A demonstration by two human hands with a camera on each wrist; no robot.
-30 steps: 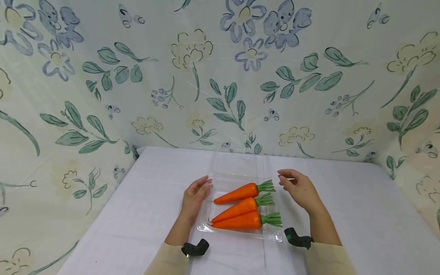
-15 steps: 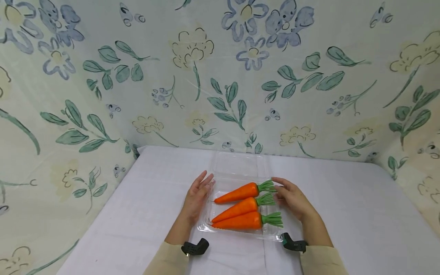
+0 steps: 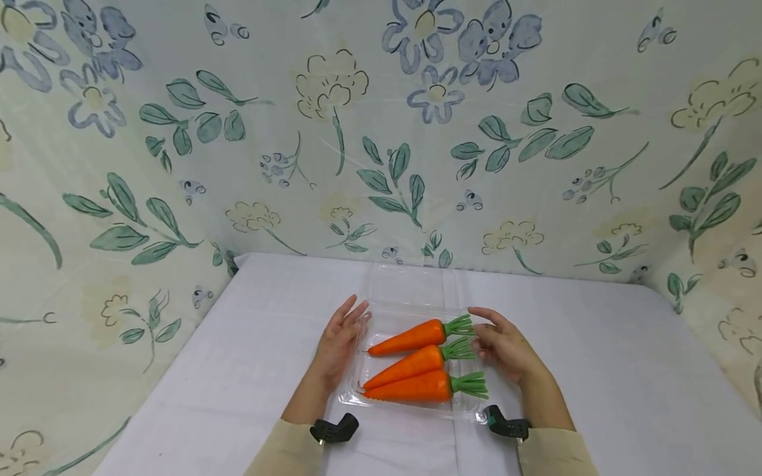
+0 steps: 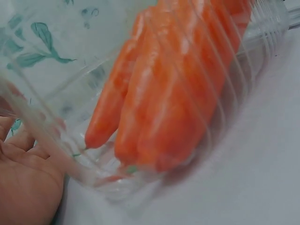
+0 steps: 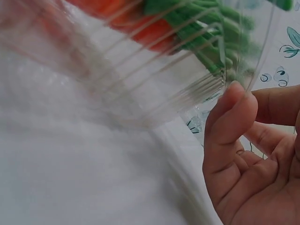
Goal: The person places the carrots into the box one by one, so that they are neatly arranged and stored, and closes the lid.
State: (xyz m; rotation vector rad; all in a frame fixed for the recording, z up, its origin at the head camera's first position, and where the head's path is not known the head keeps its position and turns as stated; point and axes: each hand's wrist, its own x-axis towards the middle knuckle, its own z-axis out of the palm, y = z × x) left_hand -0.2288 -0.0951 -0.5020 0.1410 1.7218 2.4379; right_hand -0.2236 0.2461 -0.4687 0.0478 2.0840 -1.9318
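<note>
Three orange carrots with green tops (image 3: 411,367) lie side by side in a clear hinged plastic container (image 3: 411,411). Its lid (image 3: 411,284) is folded back toward the wall. At the container's left side my left hand (image 3: 336,344) holds the rim, thumb near the edge and fingers partly extended outside. The right hand (image 3: 503,344) pinches the right rim beside the green tops; the right wrist view shows thumb and index finger (image 5: 276,103) meeting on the plastic edge. Close by in the left wrist view, the carrots (image 4: 164,93) appear through the ribbed wall.
A white cloth covers the table (image 3: 268,317). Behind it and at both sides hangs a flower-patterned curtain (image 3: 250,132). A dark wrist device (image 3: 335,428) sits at the left cuff, another wrist device (image 3: 507,423) at the right.
My right hand has come left from beside the container to its right rim. The left hand's fingers have spread slightly upward along the left edge. The container has shifted very slightly toward me.
</note>
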